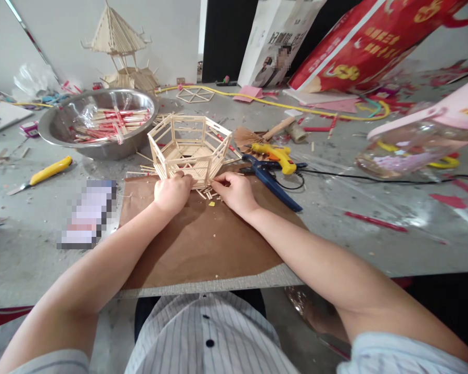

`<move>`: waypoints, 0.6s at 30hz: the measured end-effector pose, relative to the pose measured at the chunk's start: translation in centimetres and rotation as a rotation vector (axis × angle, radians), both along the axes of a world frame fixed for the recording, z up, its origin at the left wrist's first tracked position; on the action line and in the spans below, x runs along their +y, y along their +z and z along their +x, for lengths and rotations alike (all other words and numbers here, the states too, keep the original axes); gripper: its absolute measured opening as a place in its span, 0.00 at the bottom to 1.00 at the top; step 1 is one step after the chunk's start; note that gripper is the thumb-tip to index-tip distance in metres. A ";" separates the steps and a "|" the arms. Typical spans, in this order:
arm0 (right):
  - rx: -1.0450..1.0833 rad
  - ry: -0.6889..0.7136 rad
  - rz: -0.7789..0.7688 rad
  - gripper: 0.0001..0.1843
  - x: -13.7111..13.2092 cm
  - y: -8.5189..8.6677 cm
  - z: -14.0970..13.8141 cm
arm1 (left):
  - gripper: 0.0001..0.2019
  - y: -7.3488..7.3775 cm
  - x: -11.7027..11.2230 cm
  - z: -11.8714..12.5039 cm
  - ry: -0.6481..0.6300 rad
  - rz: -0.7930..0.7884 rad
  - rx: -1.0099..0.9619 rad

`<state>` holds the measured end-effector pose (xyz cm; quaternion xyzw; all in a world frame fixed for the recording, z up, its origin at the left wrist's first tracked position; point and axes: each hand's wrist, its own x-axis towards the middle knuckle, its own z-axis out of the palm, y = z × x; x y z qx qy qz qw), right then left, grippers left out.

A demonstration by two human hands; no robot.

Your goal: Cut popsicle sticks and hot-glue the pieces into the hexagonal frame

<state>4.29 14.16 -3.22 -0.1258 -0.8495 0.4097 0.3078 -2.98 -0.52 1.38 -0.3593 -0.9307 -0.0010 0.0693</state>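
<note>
Two hands (173,195) (237,193) hold the hexagonal stick frame (175,149).

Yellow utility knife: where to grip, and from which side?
Likely the middle of its yellow handle, from above and the right: the utility knife lies on the table, exposed blade pointing left, slim handle running right, away from the edge.
</note>
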 end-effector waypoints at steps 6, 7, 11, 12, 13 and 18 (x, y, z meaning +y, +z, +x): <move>0.012 0.005 0.026 0.05 0.0 -0.1 0.0 | 0.19 -0.3 -0.1 -0.3 -0.006 -0.003 0.017; 0.016 0.003 0.043 0.05 -0.1 -0.1 0.0 | 0.20 -0.4 -0.1 -0.3 -0.010 -0.002 0.023; 0.032 -0.003 0.084 0.05 -0.2 0.0 0.0 | 0.20 -0.4 -0.1 -0.3 -0.023 0.000 0.041; 0.030 -0.005 0.088 0.05 -0.2 0.0 0.0 | 0.20 -0.4 -0.1 -0.3 -0.022 -0.001 0.042; 0.027 -0.007 0.090 0.05 -0.2 0.0 0.0 | 0.20 -0.4 -0.1 -0.3 -0.019 -0.004 0.042; 0.022 -0.021 0.084 0.05 -0.3 0.0 0.0 | 0.20 -0.3 -0.1 -0.3 -0.014 -0.002 0.030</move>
